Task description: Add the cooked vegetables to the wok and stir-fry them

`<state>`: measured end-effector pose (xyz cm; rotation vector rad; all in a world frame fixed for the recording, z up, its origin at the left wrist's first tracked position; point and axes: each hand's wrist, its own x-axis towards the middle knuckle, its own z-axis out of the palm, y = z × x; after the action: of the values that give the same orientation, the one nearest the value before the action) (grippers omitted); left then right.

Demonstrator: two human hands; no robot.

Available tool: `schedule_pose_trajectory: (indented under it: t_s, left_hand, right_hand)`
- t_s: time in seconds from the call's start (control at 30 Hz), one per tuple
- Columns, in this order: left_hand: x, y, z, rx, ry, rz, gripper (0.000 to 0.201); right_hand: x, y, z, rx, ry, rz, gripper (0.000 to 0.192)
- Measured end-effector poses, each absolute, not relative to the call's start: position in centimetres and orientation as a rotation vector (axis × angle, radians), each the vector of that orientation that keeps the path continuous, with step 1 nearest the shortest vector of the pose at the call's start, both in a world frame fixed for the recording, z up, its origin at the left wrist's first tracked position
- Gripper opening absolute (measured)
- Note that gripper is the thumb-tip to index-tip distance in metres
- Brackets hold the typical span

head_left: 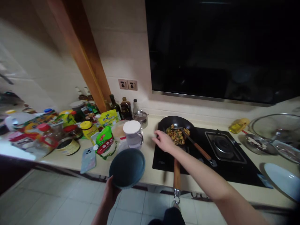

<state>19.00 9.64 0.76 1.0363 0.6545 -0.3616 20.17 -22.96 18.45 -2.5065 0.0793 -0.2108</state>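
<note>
My left hand point(111, 191) grips the rim of a dark teal bowl point(127, 168), tilted towards me in front of the counter's edge. Over the counter, just left of the frying pan point(172, 120), my right hand point(163, 141) reaches leftwards with its fingers apart and nothing in them. Cooked, chopped food point(176, 136) lies in the pan, along with a spatula point(201, 150) whose wooden handle leans over the rim. The pan's wooden handle point(177, 175) points towards me under my right forearm. A white-lidded cup point(133, 135) stands behind the bowl.
The pan sits on a black gas hob point(234, 170). Seasoning bottles, jars, a green bag point(104, 142) and a phone point(88, 160) crowd the left counter. To the right are a white plate point(282, 178), a metal bowl point(255, 150) and an oil bottle point(237, 125).
</note>
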Motion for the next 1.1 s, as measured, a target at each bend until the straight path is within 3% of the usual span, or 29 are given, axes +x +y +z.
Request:
schedule_pose_trajectory:
  t_s: [0.07, 0.17, 0.27, 0.37, 0.5, 0.63, 0.8, 0.9, 1.1]
  left_hand:
    - [19.0, 9.2, 0.4, 1.043, 0.663, -0.357, 0.021]
    - [18.7, 8.5, 0.1, 1.055, 0.668, -0.281, 0.024]
    - [18.5, 7.8, 0.5, 1.025, 0.673, -0.261, 0.02]
    - [17.4, 7.5, 1.0, 1.005, 0.697, -0.294, 0.017]
    - [12.8, 6.5, 0.1, 1.086, 0.828, -0.298, 0.032]
    - [7.2, 0.9, 0.7, 1.135, 0.815, -0.632, 0.044]
    - [4.9, -9.4, 7.5, 1.041, 0.217, -0.946, 0.059]
    - [4.5, -12.6, 10.6, 1.077, 0.152, -0.947, 0.055]
    - [3.4, -13.4, 10.6, 1.176, 0.232, -0.912, 0.055]
  right_hand:
    - [15.3, -28.8, 19.2, -2.695, 0.176, -0.312, 0.025]
    - [8.7, -36.9, 18.2, -2.927, 0.588, -0.09, 0.027]
    - [5.6, -41.0, 15.3, -2.831, 0.657, 0.15, 0.038]
    - [5.0, -41.7, 13.7, -2.75, 0.593, 0.127, 0.034]
    - [1.7, -44.0, 17.1, -2.777, 0.478, -0.055, 0.034]
    - [-3.8, -48.5, 22.4, -2.757, 0.257, -0.048, 0.03]
    - [-4.4, -47.4, 21.4, -2.742, 0.097, -0.002, 0.03]
    - [-1.8, -44.6, 18.7, -2.742, 0.151, -0.063, 0.032]
    - [-0.3, -45.2, 19.3, -2.608, 0.193, -0.096, 0.031]
